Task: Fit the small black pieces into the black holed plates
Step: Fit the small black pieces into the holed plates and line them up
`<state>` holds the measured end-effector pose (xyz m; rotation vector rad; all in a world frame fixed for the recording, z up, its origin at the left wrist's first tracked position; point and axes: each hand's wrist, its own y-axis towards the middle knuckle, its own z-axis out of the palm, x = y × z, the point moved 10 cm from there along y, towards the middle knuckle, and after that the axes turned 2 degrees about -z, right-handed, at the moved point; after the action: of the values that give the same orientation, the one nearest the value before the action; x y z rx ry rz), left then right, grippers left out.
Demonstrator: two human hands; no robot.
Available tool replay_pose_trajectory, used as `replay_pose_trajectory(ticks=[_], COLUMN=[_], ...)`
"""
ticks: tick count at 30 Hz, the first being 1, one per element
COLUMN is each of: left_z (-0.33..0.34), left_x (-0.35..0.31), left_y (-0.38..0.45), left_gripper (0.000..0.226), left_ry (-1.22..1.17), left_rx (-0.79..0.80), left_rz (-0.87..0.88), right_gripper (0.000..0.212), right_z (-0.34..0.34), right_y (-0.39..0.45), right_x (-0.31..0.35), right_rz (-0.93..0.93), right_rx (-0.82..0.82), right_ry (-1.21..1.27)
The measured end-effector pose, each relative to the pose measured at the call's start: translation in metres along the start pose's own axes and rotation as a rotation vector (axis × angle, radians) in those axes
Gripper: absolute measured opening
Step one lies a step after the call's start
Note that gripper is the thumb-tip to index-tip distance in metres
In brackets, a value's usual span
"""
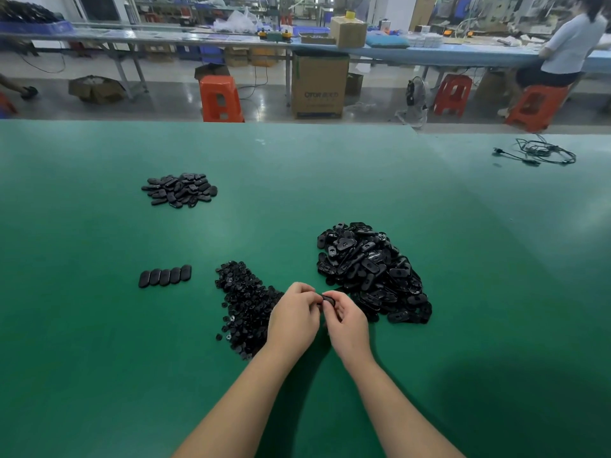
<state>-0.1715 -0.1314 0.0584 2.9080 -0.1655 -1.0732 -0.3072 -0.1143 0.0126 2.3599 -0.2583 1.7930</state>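
My left hand (292,317) and my right hand (347,320) meet above the green table, between two heaps. Together they pinch one black holed plate (328,300), mostly hidden by the fingers. A heap of small black pieces (243,302) lies just left of my hands. A bigger heap of black holed plates (370,269) lies to the right. A short row of oval plates (164,276) leans in a line at the left. Farther back on the left lies another pile of oval plates (180,190).
The green table (330,180) stretches wide around the heaps. A coiled black cable (542,152) lies at its far right. Beyond the far edge stand orange stools (220,99), a cardboard box (319,84) and a long bench where a person (568,44) sits.
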Motion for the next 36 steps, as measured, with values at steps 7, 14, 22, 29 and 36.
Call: replay_pose_trajectory(ticks=[7, 14, 22, 29, 36], left_z=[-0.007, 0.004, 0.010, 0.012, 0.015], left_x=[0.004, 0.016, 0.022, 0.024, 0.026], left_y=[-0.008, 0.007, 0.007, 0.008, 0.002], left_gripper=[0.025, 0.014, 0.006, 0.007, 0.007], left_ry=[-0.035, -0.141, -0.325, -0.344, -0.395], left_rx=[-0.103, 0.047, 0.100, 0.129, 0.086], left_rz=[-0.029, -0.164, -0.231, -0.263, -0.307], right_gripper=[0.017, 0.017, 0.020, 0.029, 0.020], right_z=[0.002, 0.002, 0.003, 0.003, 0.002], right_y=[-0.002, 0.000, 0.001, 0.001, 0.000], right_x=[0.002, 0.002, -0.002, -0.001, 0.002], right_rz=[-0.026, -0.023, -0.013, -0.016, -0.016], right_rx=[0.022, 0.020, 0.025, 0.027, 0.030], right_ry=[-0.040, -0.039, -0.040, -0.063, -0.107])
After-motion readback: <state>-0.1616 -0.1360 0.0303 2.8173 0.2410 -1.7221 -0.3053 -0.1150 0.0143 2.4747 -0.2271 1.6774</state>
